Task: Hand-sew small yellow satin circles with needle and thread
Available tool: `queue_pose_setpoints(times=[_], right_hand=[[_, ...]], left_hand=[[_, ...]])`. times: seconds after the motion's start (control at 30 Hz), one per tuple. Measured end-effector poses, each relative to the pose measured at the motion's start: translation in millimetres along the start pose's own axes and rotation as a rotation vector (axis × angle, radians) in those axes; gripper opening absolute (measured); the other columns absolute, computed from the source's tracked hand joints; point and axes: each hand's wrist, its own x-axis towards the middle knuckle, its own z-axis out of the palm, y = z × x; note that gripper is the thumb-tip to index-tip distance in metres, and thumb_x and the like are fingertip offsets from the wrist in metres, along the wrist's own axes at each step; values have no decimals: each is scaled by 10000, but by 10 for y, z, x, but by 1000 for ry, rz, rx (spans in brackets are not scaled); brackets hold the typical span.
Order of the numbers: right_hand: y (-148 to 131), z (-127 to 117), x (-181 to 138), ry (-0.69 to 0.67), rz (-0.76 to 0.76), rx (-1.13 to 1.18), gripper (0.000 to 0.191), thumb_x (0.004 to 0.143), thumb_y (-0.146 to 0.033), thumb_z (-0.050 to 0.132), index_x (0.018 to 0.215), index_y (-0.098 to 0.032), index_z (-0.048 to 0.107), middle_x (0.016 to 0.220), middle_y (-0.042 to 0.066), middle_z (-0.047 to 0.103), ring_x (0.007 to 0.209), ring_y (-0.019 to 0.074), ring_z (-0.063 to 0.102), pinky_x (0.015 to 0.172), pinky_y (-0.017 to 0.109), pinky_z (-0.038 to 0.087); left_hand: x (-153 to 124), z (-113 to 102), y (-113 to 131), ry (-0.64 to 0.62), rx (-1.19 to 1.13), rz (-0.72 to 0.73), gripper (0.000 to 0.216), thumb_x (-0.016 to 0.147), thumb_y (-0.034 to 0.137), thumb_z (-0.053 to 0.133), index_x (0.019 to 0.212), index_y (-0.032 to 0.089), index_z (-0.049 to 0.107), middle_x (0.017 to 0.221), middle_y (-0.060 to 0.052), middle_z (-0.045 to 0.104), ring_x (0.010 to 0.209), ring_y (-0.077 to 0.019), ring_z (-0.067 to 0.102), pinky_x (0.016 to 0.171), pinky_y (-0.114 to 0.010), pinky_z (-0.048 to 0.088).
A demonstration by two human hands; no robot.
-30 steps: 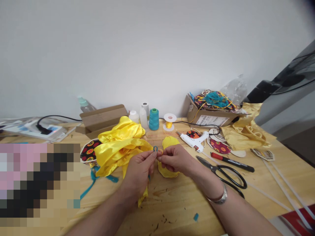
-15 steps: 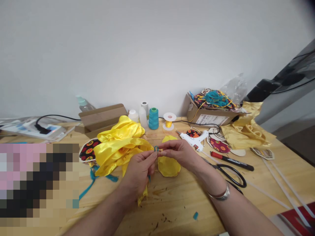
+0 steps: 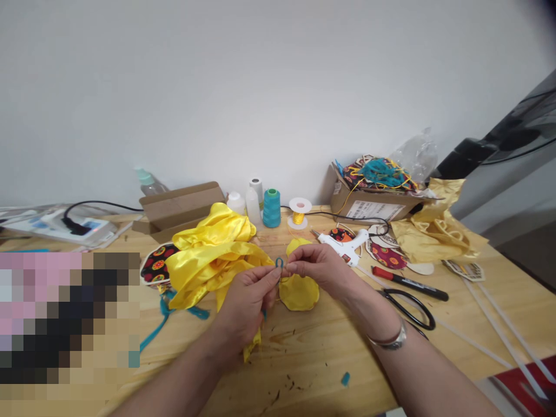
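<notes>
My left hand [image 3: 247, 301] pinches a small teal cord loop [image 3: 278, 262] between thumb and forefinger, and a strip of yellow satin hangs from under its palm. My right hand [image 3: 315, 266] pinches the other side of the same loop; a silver bangle sits on that wrist. Both hands meet above a wooden table [image 3: 313, 359]. Under them lies a round yellow fabric piece [image 3: 299, 292]. A heap of yellow satin fabric [image 3: 208, 255] lies just left of my left hand.
Black scissors [image 3: 408, 310], a red-and-black marker [image 3: 410, 284] and a white glue gun [image 3: 343, 246] lie to the right. Thread spools [image 3: 271, 208] and bottles stand at the back wall. Cardboard boxes [image 3: 369, 202], gold fabric [image 3: 434, 231] and a blurred patch [image 3: 69, 318] flank the area.
My right hand has moved slightly up and left, closing in on the teal loop. My left hand has stayed in place, and the round yellow piece now shows more below the hands.
</notes>
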Motion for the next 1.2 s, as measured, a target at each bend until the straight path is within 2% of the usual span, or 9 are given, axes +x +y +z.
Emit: queue_pose_setpoints(times=[0.23,0.47,0.7,1.0,1.1,1.2], right_hand=[[-74,-7,-11,88,-6,-178,124,681,-257,627,628,-144,634,565,-29,591,531,76,458,535,216,333],[-60,-39,-4,48,-50,-299,104,716,-221,600,653,-146,635,633,0,637,605,110,536,596,236,401],[-48,-17,-31,-45,-123,-178,69,736,-181,578,683,-162,617,623,-14,619,609,106,562,614,233,443],[-59,-20,-34,-41,-128,-193,87,736,-201,596,666,-155,621,625,-9,612,603,103,541,597,234,421],[-45,-11,-19,44,-126,-235,147,774,-269,573,754,-148,654,674,5,617,628,105,532,590,229,406],[-15,28,-9,58,-59,-123,253,809,-302,524,960,-139,646,772,29,628,626,97,532,549,215,390]], left_hand=[[7,-20,-6,9,-1,-14,225,661,340,719,700,119,732,428,60,384,406,-40,238,401,-192,134],[-9,-7,-1,-38,109,0,266,689,371,688,728,114,744,406,57,376,396,-52,227,408,-211,128],[-19,-15,-11,-88,141,-2,280,721,390,658,765,131,755,387,76,316,398,-53,216,417,-212,133],[-26,-18,-4,-96,148,-4,268,735,377,650,774,132,751,395,76,312,404,-53,214,421,-212,128],[-19,-13,23,-54,107,25,248,715,364,674,756,129,745,415,71,330,416,-51,216,420,-207,123],[-14,-9,64,25,48,74,231,707,353,687,757,132,735,428,74,335,419,-47,222,415,-195,133]])
